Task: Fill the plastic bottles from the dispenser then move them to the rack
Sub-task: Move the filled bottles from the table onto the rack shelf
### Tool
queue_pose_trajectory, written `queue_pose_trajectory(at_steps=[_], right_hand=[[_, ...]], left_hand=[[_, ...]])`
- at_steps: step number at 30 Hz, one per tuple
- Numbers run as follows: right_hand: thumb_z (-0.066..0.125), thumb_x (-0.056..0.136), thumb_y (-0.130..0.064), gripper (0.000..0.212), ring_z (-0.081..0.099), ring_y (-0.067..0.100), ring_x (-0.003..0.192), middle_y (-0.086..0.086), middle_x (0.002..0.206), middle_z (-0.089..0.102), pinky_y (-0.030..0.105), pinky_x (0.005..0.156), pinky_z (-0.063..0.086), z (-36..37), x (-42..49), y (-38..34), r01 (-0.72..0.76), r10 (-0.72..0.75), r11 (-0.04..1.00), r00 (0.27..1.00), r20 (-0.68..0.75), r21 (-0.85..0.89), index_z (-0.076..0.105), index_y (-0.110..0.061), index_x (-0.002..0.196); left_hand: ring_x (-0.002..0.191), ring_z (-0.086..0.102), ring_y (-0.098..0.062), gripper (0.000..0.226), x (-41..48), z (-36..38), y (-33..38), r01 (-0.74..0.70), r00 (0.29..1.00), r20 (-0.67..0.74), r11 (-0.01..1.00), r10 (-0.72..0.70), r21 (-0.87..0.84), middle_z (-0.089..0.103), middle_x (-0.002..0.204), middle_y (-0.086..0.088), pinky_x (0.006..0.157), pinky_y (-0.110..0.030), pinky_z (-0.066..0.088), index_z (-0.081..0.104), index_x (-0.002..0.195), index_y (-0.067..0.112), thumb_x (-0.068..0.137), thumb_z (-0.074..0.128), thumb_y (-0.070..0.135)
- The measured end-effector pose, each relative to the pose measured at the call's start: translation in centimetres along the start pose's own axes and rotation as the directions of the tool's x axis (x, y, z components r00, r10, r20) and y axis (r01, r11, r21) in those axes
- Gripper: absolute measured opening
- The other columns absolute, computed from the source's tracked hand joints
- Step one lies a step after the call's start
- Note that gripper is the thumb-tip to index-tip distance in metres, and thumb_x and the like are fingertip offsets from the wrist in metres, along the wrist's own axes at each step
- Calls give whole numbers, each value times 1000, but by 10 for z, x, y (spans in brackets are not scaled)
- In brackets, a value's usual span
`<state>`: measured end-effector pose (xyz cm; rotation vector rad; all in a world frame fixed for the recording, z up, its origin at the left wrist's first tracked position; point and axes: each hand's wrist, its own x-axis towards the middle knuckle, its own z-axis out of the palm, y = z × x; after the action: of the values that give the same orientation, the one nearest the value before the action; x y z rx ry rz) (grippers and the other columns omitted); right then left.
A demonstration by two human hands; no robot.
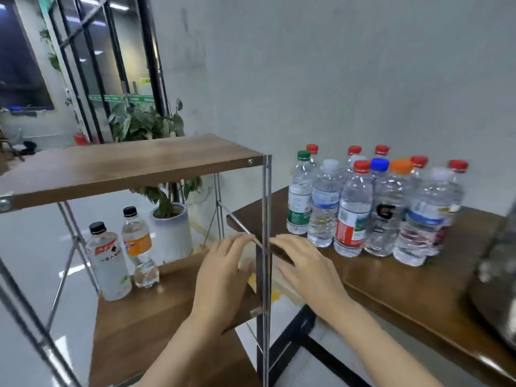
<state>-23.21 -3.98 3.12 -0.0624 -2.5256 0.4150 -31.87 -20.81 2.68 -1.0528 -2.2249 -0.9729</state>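
Bottles on table: about a dozen plastic bottles (371, 208) stand packed together, touching, at the left end of the brown table (405, 283), the front row close to its near edge.
Bottles on rack: a black-capped clear bottle (109, 263) and an orange-labelled bottle (138, 247) stand side by side at the far left of the rack's lower shelf (156, 325).
Axis: every bottle is upright, cap up, long axis vertical.
Room: bare wood runs right and near of the shelved pair; the rack's top shelf (125, 166) shows only board.
Writing: a "G" on the orange-capped bottle (386, 212); other labels, green, blue and red, are too blurred to read.
Left hand (223, 275): fingers straight, holding nothing, over the lower shelf, left of the metal post (266, 233).
Right hand (310, 268): flat and empty, over the table's left corner, right of the post.
Right edge: a blurred grey metal vessel (499, 263) on the table.
Behind: a potted plant (170, 230) on the floor.
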Motion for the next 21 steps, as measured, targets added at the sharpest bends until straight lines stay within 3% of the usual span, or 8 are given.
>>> queue_pose_trajectory(at_steps=[4, 8, 10, 13, 16, 21], right_hand=[[67, 92, -21, 50, 42, 7, 130, -9, 140, 52, 21, 98, 36, -61, -4, 35, -90, 74, 991, 985, -156, -98, 52, -26, 139], [65, 93, -24, 57, 37, 15, 134, -5, 147, 43, 29, 90, 46, -105, 19, 66, -200, 151, 960, 960, -237, -195, 42, -26, 146], [65, 93, -27, 65, 32, 21, 139, 0, 152, 35, 35, 94, 49, -119, 38, 79, -249, 179, 929, 950, -256, -275, 34, -25, 150], [66, 93, -30, 78, 24, 28, 143, 5, 159, 21, 38, 99, 47, -129, 65, 94, -308, 241, 881, 945, -221, -358, 19, -25, 154], [70, 89, -33, 92, 26, 30, 143, 8, 161, 13, 39, 97, 48, -128, 86, 107, -318, 273, 870, 947, -167, -376, 6, -27, 156], [74, 85, -39, 110, 36, 31, 137, 13, 152, 30, 43, 93, 51, -116, 98, 123, -324, 309, 883, 946, -98, -339, -9, -25, 155]], left_hand=[[118, 50, -10, 43, 37, 14, 56, -161, 987, -40, 980, 158, -117, 61, 126, 6, 96, -24, 41, 59, 128, 20, 87, 71, 17], [121, 46, -10, 42, 88, 34, 95, -193, 980, 16, 967, 198, -166, 55, 133, 9, 92, -25, 40, 53, 134, 25, 94, 64, 24], [126, 42, -14, 49, 119, 48, 104, -216, 973, 46, 962, 226, -167, 50, 139, 6, 97, -29, 41, 48, 139, 24, 93, 66, 22], [137, 34, -23, 70, 162, 74, 110, -216, 961, 151, 971, 230, -99, 38, 150, -3, 110, -37, 38, 35, 148, 24, 89, 72, 20], [140, 29, -29, 88, 192, 96, 113, -203, 943, 270, 979, 194, 5, 25, 157, -8, 108, -45, 41, 21, 153, 28, 85, 76, 26], [138, 37, -28, 96, 210, 117, 102, -150, 926, 343, 987, 159, -52, 33, 154, -7, 107, -43, 42, 22, 152, 18, 78, 82, 27]])
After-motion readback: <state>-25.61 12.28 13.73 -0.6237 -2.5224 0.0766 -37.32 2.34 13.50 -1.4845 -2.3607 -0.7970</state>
